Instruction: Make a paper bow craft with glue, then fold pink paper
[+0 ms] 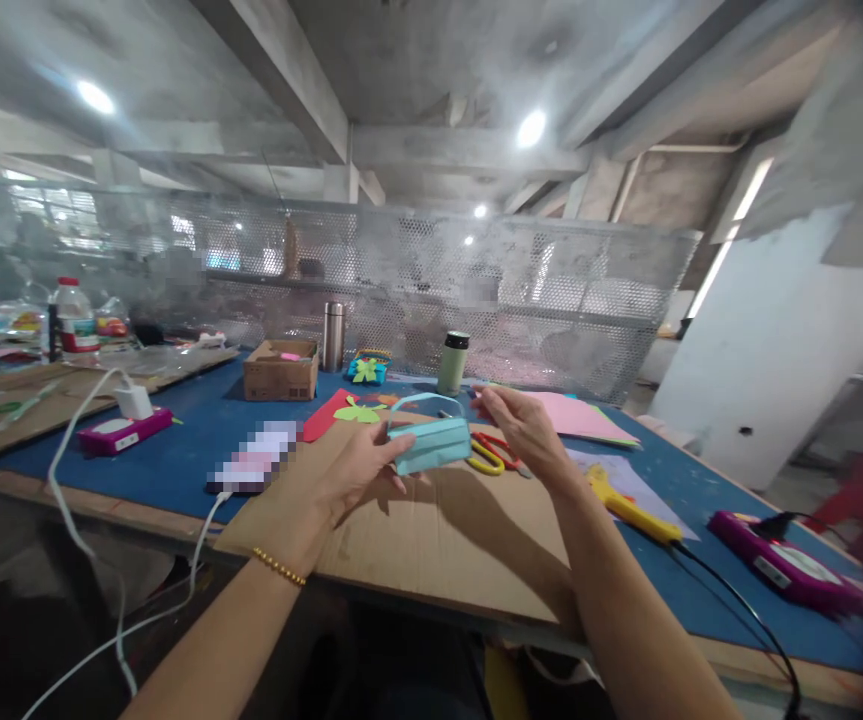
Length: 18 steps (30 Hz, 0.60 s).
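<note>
Held in my left hand (pixel 363 465) is a small light blue paper bag (pixel 431 447) with a thin strip handle (pixel 427 399) arching over its top. My thumb lies on the bag's front and the fingers are behind it. To the right of the bag, my right hand (pixel 513 420) is raised with thumb and fingertips pinched together; whether anything is between them is too small to make out. Scissors with red and yellow handles (pixel 487 458) lie on the cardboard (pixel 431 540), just beyond the bag. Green paper leaf shapes (pixel 360 410) and a red paper piece (pixel 324 415) lie behind my left hand.
A yellow glue gun (pixel 637 515) with a black cord rests at right, near a purple power strip (pixel 783 565). Pink paper (pixel 573 415), a green tumbler (pixel 453 365), a steel flask (pixel 333 338) and a cardboard box (pixel 281 372) stand or lie farther back. A phone (pixel 258 455) charges at left.
</note>
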Motion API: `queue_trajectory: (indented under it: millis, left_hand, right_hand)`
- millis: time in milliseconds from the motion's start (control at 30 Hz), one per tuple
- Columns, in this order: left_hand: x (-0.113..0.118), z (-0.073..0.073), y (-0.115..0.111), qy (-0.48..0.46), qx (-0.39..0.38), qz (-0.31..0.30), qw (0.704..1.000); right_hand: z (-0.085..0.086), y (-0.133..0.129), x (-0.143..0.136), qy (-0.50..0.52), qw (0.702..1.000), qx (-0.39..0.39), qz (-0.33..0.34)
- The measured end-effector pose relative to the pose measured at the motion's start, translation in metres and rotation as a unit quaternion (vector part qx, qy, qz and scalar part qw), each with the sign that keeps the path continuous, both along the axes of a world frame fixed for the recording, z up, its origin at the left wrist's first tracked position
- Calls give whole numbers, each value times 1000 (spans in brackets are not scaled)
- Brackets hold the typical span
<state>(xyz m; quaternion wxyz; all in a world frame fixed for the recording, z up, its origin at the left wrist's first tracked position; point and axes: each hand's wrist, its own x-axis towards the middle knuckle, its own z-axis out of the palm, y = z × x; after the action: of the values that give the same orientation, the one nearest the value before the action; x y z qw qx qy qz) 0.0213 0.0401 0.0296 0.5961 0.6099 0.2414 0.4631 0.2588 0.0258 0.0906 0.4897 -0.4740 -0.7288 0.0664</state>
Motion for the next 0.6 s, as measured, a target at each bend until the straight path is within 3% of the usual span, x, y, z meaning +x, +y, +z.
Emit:
queue_trajectory:
  millis: [100, 200, 600]
  left_hand:
    - [2, 2, 2, -15, 41, 39, 998]
    - [1, 3, 2, 2, 68, 43, 997]
    - [-3, -4, 11, 20, 59, 98, 993]
  right_hand:
    - [-8, 5, 0, 29, 992, -104, 70]
    - [-16, 7, -8, 36, 981, -137, 132]
    - [-25, 10, -18, 142, 951, -209, 178]
